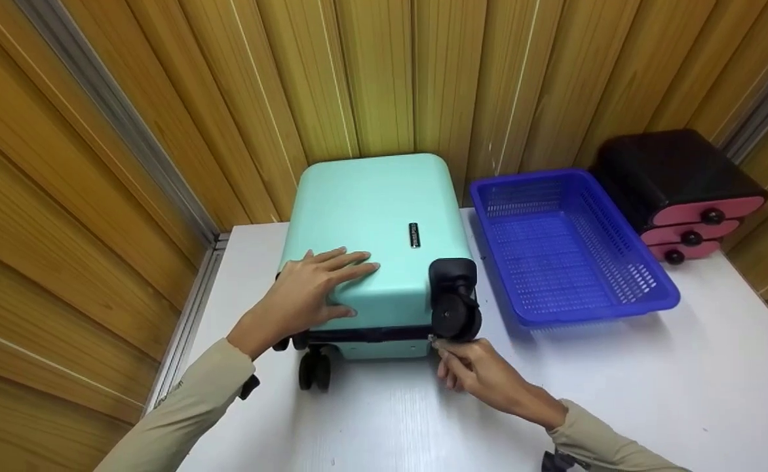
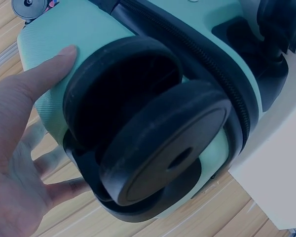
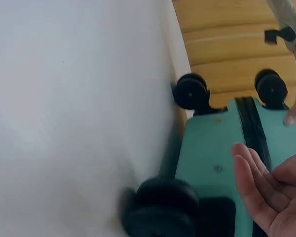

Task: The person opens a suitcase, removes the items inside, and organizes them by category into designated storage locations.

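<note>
A mint-green suitcase [image 1: 371, 203] lies flat, its wheeled end toward me. My left hand [image 1: 302, 288] rests on its upper shell near the front left corner, fingers spread and straight. In the left wrist view, that thumb [image 2: 59, 66] touches the ribbed shell beside a black double wheel [image 2: 163, 153]. A dark zipper [image 1: 371, 335] runs across the wheeled end. Below the front right wheel [image 1: 453, 314], my right hand [image 1: 479, 373] pinches a small metallic zipper pull [image 1: 432, 338] between thumb and forefinger. The right wrist view shows its curled fingers [image 3: 259, 185] over the zipper band, the pull hidden.
A blue plastic basket [image 1: 597, 314] stands right of the suitcase on the white table [image 1: 620, 393]. Behind it, at the back right, sits a black drawer box [image 1: 679, 164] with pink fronts and round knobs. Wood-panelled walls [image 1: 384, 78] close in the back and sides.
</note>
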A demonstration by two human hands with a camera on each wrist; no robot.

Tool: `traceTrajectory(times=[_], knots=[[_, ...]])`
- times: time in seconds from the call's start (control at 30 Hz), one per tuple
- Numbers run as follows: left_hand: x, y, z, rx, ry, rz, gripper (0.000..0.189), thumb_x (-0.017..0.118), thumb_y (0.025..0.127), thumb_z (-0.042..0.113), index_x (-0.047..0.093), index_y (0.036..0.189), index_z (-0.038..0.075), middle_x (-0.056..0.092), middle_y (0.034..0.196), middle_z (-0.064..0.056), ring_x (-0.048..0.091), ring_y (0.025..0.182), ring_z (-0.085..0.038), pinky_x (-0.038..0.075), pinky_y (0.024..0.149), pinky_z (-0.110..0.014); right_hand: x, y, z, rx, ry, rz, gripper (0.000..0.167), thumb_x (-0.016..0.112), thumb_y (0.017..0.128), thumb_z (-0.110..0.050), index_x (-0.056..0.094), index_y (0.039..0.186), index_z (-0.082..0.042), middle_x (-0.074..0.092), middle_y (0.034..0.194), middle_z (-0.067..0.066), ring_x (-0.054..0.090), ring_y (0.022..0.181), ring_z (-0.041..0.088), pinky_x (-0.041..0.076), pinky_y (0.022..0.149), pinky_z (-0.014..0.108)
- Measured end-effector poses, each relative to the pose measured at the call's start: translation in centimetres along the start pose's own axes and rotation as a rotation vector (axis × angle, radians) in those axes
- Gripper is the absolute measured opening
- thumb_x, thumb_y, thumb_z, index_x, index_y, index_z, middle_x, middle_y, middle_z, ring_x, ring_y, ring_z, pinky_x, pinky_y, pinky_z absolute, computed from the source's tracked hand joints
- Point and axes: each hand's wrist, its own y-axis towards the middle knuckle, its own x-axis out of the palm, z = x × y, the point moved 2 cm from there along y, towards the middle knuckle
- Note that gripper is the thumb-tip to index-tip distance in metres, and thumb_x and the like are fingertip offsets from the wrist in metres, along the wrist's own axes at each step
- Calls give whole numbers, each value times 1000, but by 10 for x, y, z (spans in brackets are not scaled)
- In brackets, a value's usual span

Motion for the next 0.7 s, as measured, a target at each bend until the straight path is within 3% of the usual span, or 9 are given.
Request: traceTrajectory(times=[0.13,0.23,0.37,0.47,0.57,0.7], knots=[[3,-3,2,4,-13,-4,80,90,83,41,55,154,29,55,157,1,53,143,-33,45,104,-73,17,6,-3,-7,-7,-26,34,52,109,-5,61,135,16,73,82,10,71,65,18,60,59,25],[4,-4,3,3,-14,1,80,90,83,41,56,153,28,55,157,1,54,143,-33,45,104,-73,21,6,-5,37,-1,-45,36,51,110,-6,59,137,16,73,86,11,72,70,16,60,59,24],[2,-1,1,4,0,11,78,89,84,41,55,154,28,54,157,1,53,143,-34,45,105,-72,15,7,-13,130,-12,-84,40,52,110,-10,55,144,12,74,94,12,69,72,9,58,57,25],[1,1,-2,22,18,20,77,87,86,40,55,154,27,55,157,1,53,143,-34,46,105,-71,6,7,-23,145,-70,-107,32,54,110,-13,67,133,4,74,92,6,63,67,2,56,55,24],[1,0,-2,43,31,33,75,87,86,41,56,153,25,56,156,-1,54,142,-35,48,104,-68,-6,6,-38,48,-162,-93,22,56,110,-15,76,114,-7,72,86,-1,62,67,2,56,59,23],[3,-5,-1,57,35,62,73,87,86,38,57,151,22,57,154,-5,55,140,-37,48,105,-68,-25,8,-59,-208,-297,8,15,63,104,-5,77,108,-6,76,90,0,68,76,6,58,69,21]])
